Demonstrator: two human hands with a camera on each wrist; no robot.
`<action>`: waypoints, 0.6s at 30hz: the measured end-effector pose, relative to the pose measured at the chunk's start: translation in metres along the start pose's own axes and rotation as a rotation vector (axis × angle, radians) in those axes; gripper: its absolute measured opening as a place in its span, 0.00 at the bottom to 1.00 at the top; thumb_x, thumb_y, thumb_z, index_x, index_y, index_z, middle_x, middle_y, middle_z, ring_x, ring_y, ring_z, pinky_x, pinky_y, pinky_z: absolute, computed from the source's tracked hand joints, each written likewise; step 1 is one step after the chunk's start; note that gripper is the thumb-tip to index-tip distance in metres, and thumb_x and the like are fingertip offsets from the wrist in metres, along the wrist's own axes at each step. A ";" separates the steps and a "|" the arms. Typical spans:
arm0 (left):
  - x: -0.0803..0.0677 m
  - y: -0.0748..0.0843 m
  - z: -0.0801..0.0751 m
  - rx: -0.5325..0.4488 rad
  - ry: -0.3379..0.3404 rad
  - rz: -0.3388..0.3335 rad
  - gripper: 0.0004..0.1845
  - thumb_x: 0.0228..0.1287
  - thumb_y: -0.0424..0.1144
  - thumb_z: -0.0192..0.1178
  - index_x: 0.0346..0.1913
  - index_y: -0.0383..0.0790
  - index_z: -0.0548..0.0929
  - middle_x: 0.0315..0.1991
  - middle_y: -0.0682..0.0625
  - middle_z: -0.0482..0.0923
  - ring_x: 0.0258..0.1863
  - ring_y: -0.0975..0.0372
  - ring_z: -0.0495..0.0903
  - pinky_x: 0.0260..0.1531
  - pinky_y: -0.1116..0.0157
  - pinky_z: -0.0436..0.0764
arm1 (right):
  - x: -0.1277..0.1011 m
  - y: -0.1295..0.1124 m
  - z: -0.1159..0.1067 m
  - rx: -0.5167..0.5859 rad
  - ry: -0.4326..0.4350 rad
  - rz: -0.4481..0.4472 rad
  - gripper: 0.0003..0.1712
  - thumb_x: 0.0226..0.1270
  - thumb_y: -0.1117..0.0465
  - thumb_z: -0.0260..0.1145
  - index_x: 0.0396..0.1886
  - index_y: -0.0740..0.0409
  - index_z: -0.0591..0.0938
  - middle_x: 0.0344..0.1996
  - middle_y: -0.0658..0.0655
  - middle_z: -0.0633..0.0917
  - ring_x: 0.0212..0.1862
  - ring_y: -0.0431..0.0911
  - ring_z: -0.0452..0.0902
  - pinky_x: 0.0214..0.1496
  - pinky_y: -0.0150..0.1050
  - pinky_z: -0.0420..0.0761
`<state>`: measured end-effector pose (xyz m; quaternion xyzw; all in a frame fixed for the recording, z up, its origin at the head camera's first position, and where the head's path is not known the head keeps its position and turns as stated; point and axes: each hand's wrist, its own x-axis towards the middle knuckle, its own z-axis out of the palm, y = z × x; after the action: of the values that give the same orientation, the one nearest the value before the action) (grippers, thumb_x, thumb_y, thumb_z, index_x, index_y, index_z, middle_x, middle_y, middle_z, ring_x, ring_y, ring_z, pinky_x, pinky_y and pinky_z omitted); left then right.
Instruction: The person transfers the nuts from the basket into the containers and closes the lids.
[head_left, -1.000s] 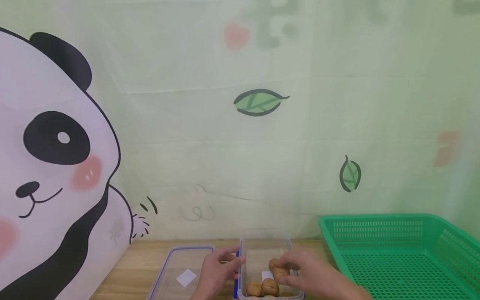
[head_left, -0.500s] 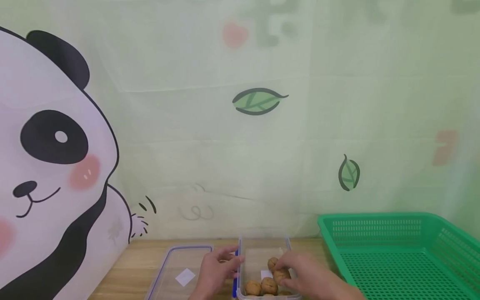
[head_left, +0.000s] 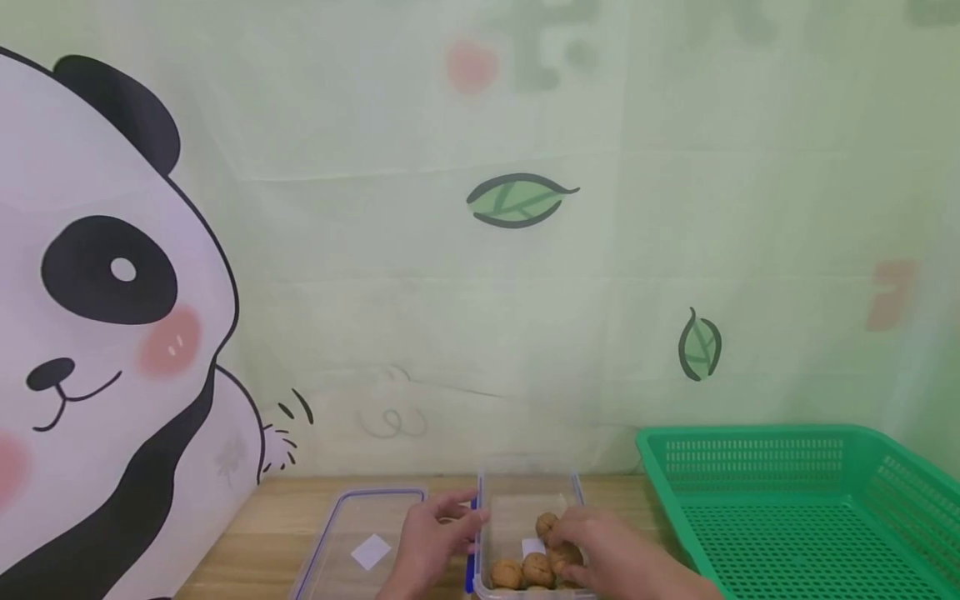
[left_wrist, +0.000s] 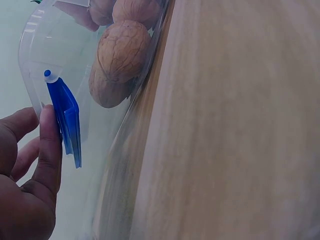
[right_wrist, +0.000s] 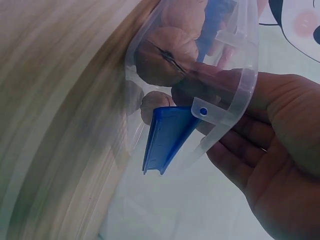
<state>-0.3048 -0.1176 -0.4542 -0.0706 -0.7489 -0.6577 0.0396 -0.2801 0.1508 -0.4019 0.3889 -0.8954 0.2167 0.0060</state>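
Observation:
A clear plastic box [head_left: 528, 500] with blue side clips stands at the table's middle, several walnuts [head_left: 507, 573] at its near end. My right hand [head_left: 611, 546] reaches over the right rim, with thumb and fingers round a walnut [head_left: 564, 555] low inside; another walnut [head_left: 547, 525] lies just beyond it. At the left side, my left hand [head_left: 442, 529] rests its fingertips against the rim. In the left wrist view those fingertips [left_wrist: 48, 117] lie beside the blue clip [left_wrist: 67, 120]. Through the wall in the right wrist view, a walnut [right_wrist: 167, 56] shows by my right fingers.
A clear lid [head_left: 345, 525] with a blue seal and a white paper square lies left of the box. To the right stands a green plastic basket [head_left: 667, 487]. A printed cloth [head_left: 375, 250] with a panda hangs behind the wooden table [head_left: 247, 533].
My right hand has shifted slightly left and down with its walnut, which sits nearer the other walnuts. My left hand stays at the box's side.

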 end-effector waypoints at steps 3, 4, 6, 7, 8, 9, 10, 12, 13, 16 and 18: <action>0.000 0.000 0.000 0.002 0.001 0.004 0.25 0.69 0.33 0.73 0.63 0.23 0.81 0.41 0.43 0.84 0.33 0.57 0.88 0.35 0.61 0.93 | 0.000 0.001 0.001 -0.017 0.006 -0.018 0.07 0.65 0.65 0.79 0.39 0.50 0.89 0.34 0.36 0.80 0.36 0.30 0.72 0.37 0.32 0.82; 0.000 0.000 0.000 0.003 0.001 0.007 0.25 0.69 0.33 0.73 0.63 0.23 0.81 0.41 0.43 0.84 0.33 0.57 0.88 0.35 0.61 0.93 | 0.000 0.001 0.002 -0.018 0.005 -0.022 0.08 0.64 0.65 0.79 0.38 0.50 0.89 0.33 0.36 0.79 0.36 0.31 0.72 0.36 0.31 0.82; -0.001 0.000 0.000 0.005 0.001 0.010 0.25 0.69 0.33 0.73 0.63 0.23 0.81 0.40 0.43 0.84 0.33 0.57 0.88 0.34 0.61 0.93 | 0.000 0.001 0.002 -0.018 0.000 -0.023 0.08 0.64 0.66 0.79 0.37 0.50 0.89 0.32 0.36 0.78 0.35 0.31 0.71 0.36 0.30 0.81; -0.001 0.000 0.000 0.005 0.001 0.011 0.25 0.69 0.34 0.73 0.63 0.23 0.81 0.40 0.43 0.84 0.33 0.57 0.88 0.34 0.61 0.93 | 0.000 0.001 0.002 -0.019 0.001 -0.031 0.08 0.64 0.67 0.79 0.36 0.50 0.89 0.31 0.36 0.78 0.35 0.31 0.70 0.35 0.30 0.81; -0.001 0.000 0.000 0.006 0.000 0.010 0.25 0.69 0.34 0.73 0.63 0.23 0.81 0.40 0.44 0.84 0.33 0.57 0.88 0.35 0.61 0.93 | 0.000 0.000 0.001 -0.011 -0.003 -0.029 0.09 0.64 0.67 0.79 0.35 0.49 0.88 0.31 0.36 0.77 0.34 0.31 0.70 0.35 0.30 0.80; -0.001 0.000 0.000 0.005 -0.001 0.010 0.24 0.69 0.34 0.73 0.63 0.23 0.81 0.40 0.44 0.84 0.33 0.57 0.88 0.35 0.61 0.93 | 0.000 0.000 0.001 0.000 -0.007 -0.027 0.09 0.64 0.67 0.78 0.35 0.49 0.88 0.31 0.36 0.78 0.34 0.31 0.71 0.35 0.30 0.81; -0.001 0.000 0.000 0.004 -0.001 0.010 0.24 0.69 0.34 0.73 0.63 0.23 0.81 0.41 0.44 0.84 0.33 0.57 0.88 0.35 0.61 0.93 | 0.000 0.000 0.001 0.010 -0.007 -0.030 0.09 0.64 0.68 0.78 0.35 0.49 0.88 0.31 0.36 0.78 0.35 0.32 0.71 0.36 0.30 0.81; -0.001 0.000 0.000 0.003 -0.002 0.008 0.24 0.69 0.34 0.73 0.63 0.24 0.81 0.41 0.43 0.84 0.34 0.57 0.88 0.35 0.61 0.93 | -0.001 0.001 0.000 0.044 -0.012 -0.024 0.07 0.65 0.67 0.77 0.37 0.50 0.89 0.32 0.38 0.80 0.36 0.32 0.73 0.38 0.31 0.83; -0.001 0.000 0.000 0.002 -0.002 0.007 0.24 0.69 0.34 0.73 0.63 0.24 0.81 0.41 0.43 0.84 0.34 0.57 0.88 0.35 0.61 0.93 | -0.001 0.001 -0.001 0.074 -0.016 -0.015 0.06 0.66 0.66 0.77 0.39 0.51 0.89 0.34 0.39 0.82 0.37 0.33 0.75 0.39 0.32 0.84; -0.001 0.000 0.000 0.000 0.002 0.005 0.24 0.68 0.34 0.73 0.62 0.24 0.82 0.41 0.43 0.84 0.33 0.57 0.88 0.35 0.61 0.93 | -0.002 0.002 -0.002 0.158 -0.025 0.025 0.07 0.68 0.64 0.76 0.44 0.54 0.90 0.38 0.44 0.86 0.41 0.36 0.79 0.44 0.37 0.86; -0.002 0.001 0.000 -0.005 0.006 0.001 0.24 0.68 0.33 0.74 0.62 0.25 0.82 0.41 0.43 0.84 0.33 0.58 0.88 0.35 0.61 0.93 | -0.003 0.002 -0.003 0.205 -0.027 0.063 0.09 0.68 0.63 0.76 0.46 0.55 0.90 0.41 0.46 0.87 0.44 0.39 0.81 0.47 0.40 0.87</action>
<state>-0.3031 -0.1180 -0.4538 -0.0690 -0.7470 -0.6599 0.0421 -0.2806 0.1554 -0.4002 0.3618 -0.8804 0.3019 -0.0528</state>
